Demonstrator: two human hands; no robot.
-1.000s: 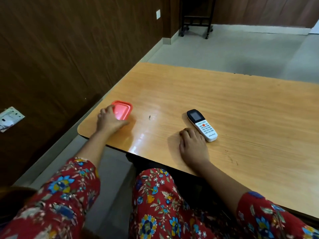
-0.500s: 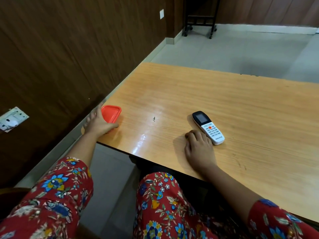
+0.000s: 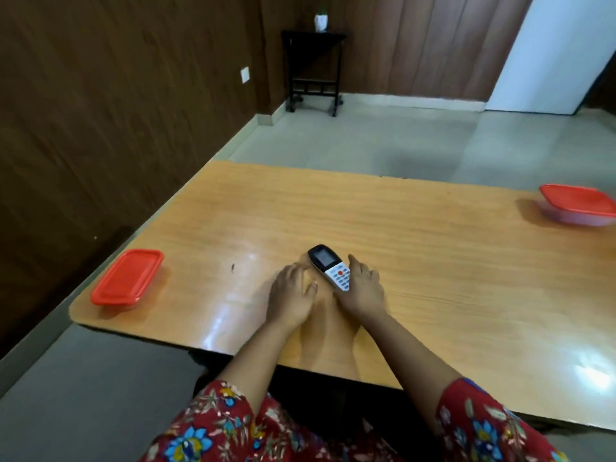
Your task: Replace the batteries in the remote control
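The remote control, white with a black screen end and an orange button, lies near the middle of the wooden table. My right hand wraps around its lower end from the right, fingers along its side. My left hand rests flat on the table just left of the remote, fingers spread and holding nothing. No batteries are visible.
A closed red-lidded container sits at the table's left front corner. A second red-lidded container stands at the far right edge. A dark wood wall runs along the left, and a black stand is far behind.
My left hand let go of the red container and moved right beside the remote. My right hand moved up onto the remote's lower end. The view tilted up and right.
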